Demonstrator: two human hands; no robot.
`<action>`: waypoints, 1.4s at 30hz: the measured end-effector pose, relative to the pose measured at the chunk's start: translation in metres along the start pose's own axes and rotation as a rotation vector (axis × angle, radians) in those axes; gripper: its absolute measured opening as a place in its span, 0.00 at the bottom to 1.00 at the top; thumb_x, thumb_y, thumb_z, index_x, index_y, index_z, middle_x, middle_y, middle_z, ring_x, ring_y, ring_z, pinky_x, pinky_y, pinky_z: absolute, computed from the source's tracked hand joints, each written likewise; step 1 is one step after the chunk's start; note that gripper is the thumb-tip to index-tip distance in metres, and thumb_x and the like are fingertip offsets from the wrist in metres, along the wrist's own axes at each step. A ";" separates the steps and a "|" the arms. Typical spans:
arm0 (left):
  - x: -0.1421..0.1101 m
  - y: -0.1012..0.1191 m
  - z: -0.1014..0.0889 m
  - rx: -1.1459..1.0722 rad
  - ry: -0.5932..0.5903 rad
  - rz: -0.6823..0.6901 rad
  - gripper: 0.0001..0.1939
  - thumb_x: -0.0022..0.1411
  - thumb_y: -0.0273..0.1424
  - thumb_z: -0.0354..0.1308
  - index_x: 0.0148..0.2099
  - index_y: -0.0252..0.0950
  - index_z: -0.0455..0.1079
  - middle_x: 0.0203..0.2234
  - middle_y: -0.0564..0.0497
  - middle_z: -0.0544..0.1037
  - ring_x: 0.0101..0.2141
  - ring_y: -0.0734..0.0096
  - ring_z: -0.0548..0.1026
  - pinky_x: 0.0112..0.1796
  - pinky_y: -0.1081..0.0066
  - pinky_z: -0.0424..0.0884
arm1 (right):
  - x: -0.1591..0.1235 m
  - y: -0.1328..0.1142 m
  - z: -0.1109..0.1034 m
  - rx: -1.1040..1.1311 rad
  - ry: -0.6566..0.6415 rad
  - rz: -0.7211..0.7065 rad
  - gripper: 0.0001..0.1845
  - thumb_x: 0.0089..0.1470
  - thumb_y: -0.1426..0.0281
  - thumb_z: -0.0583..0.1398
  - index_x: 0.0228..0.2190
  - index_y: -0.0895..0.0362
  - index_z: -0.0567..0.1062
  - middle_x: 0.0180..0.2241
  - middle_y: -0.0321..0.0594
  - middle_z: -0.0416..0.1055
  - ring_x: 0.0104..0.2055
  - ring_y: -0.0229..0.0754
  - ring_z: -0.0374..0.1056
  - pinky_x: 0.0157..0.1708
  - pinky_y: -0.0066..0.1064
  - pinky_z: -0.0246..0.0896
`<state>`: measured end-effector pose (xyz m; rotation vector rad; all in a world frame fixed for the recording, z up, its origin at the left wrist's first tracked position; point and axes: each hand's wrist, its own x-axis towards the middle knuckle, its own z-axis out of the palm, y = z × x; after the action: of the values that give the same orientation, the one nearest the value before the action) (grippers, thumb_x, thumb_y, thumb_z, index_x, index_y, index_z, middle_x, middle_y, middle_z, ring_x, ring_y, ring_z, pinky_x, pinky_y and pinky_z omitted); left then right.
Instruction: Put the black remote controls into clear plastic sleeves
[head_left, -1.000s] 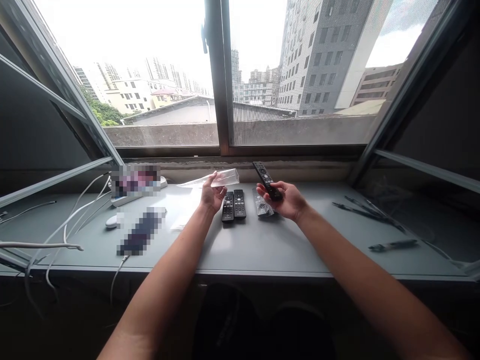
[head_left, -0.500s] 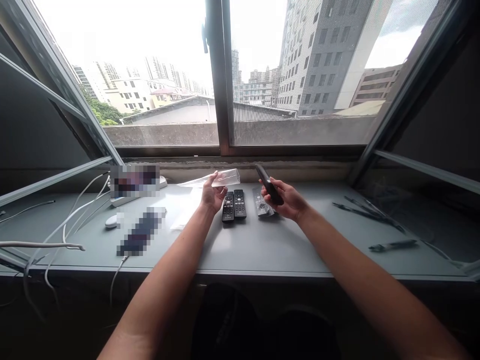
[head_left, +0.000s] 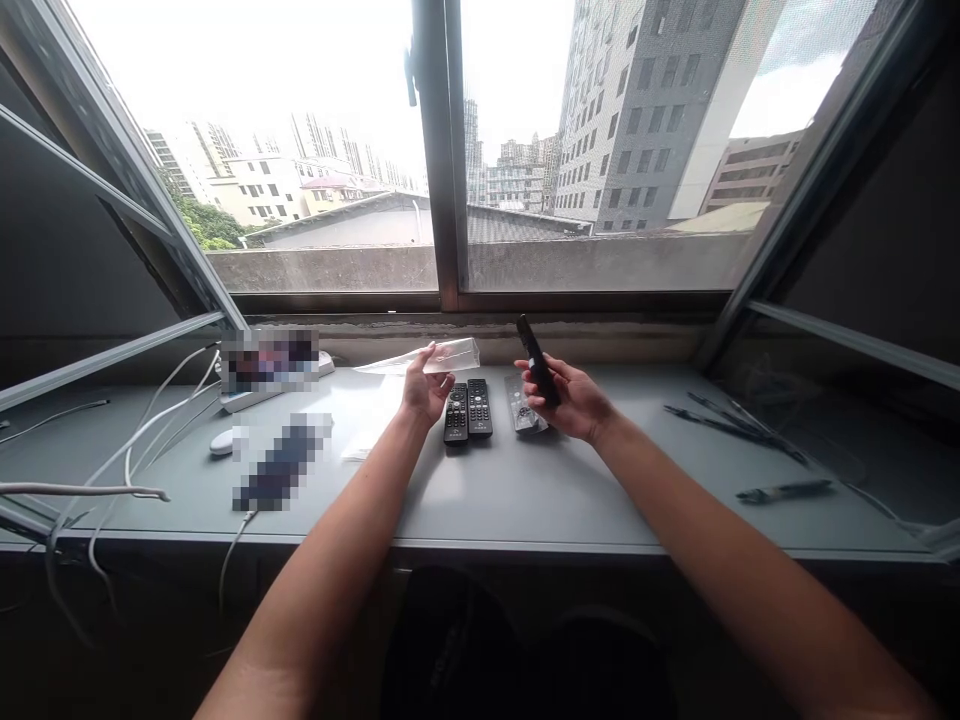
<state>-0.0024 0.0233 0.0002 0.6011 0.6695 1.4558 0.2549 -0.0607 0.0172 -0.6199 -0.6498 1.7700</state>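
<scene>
My left hand (head_left: 427, 388) pinches a clear plastic bag (head_left: 455, 355), which points to the right and looks flat. In my right hand (head_left: 574, 398) is a black remote control (head_left: 537, 360), held tilted with its top end up and its edge towards me. Two black remote controls lie side by side on the desk between my hands, a left one (head_left: 456, 415) and a right one (head_left: 478, 408), buttons up. Behind my right hand's fingers lies another remote in clear plastic wrap (head_left: 527, 415), partly hidden.
White sheets or bags (head_left: 367, 420) lie left of my left hand. Further left are a blurred phone-like object (head_left: 281, 465) with a cable, a white mouse-like object (head_left: 223, 443) and a power strip (head_left: 326, 366). Several pens (head_left: 787, 491) lie at right. The desk's front edge (head_left: 525, 546) runs nearby.
My right hand has turned the remote control more upright, so it shows more of its edge. My left hand and the plastic bag have stayed in place.
</scene>
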 end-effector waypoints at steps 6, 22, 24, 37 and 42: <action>-0.001 0.001 0.002 -0.020 -0.001 -0.002 0.17 0.59 0.36 0.75 0.48 0.39 0.77 0.43 0.48 0.82 0.29 0.76 0.75 0.28 0.75 0.72 | 0.006 0.012 -0.004 -0.303 0.053 -0.153 0.07 0.62 0.76 0.68 0.43 0.56 0.82 0.50 0.46 0.82 0.47 0.44 0.80 0.48 0.36 0.80; -0.001 0.003 0.002 -0.034 0.016 -0.016 0.15 0.60 0.36 0.74 0.47 0.38 0.77 0.40 0.47 0.81 0.28 0.75 0.74 0.27 0.75 0.73 | 0.007 0.018 -0.002 -0.731 -0.117 -0.530 0.23 0.47 0.57 0.80 0.44 0.51 0.86 0.55 0.46 0.83 0.68 0.56 0.70 0.70 0.49 0.60; -0.001 0.003 0.002 -0.053 0.022 -0.023 0.16 0.61 0.35 0.74 0.47 0.38 0.76 0.39 0.47 0.80 0.27 0.76 0.74 0.27 0.75 0.73 | 0.006 0.020 -0.002 -0.695 -0.097 -0.453 0.26 0.50 0.55 0.79 0.46 0.52 0.84 0.48 0.44 0.85 0.58 0.53 0.78 0.64 0.47 0.68; 0.004 0.006 -0.005 -0.109 0.053 -0.046 0.13 0.62 0.31 0.67 0.49 0.37 0.75 0.43 0.44 0.80 0.32 0.74 0.77 0.30 0.77 0.73 | 0.005 0.017 -0.002 -0.579 0.012 -0.260 0.27 0.62 0.61 0.71 0.59 0.55 0.80 0.34 0.41 0.80 0.24 0.37 0.71 0.18 0.27 0.63; 0.004 0.004 -0.004 -0.045 0.006 -0.018 0.16 0.60 0.32 0.67 0.51 0.39 0.77 0.44 0.45 0.80 0.36 0.72 0.78 0.31 0.77 0.73 | 0.002 0.017 -0.001 -0.643 -0.026 -0.234 0.27 0.62 0.58 0.71 0.58 0.55 0.82 0.34 0.44 0.82 0.23 0.37 0.69 0.15 0.26 0.57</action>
<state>-0.0084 0.0273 0.0003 0.5554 0.6436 1.4529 0.2438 -0.0628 0.0040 -0.9076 -1.2749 1.3396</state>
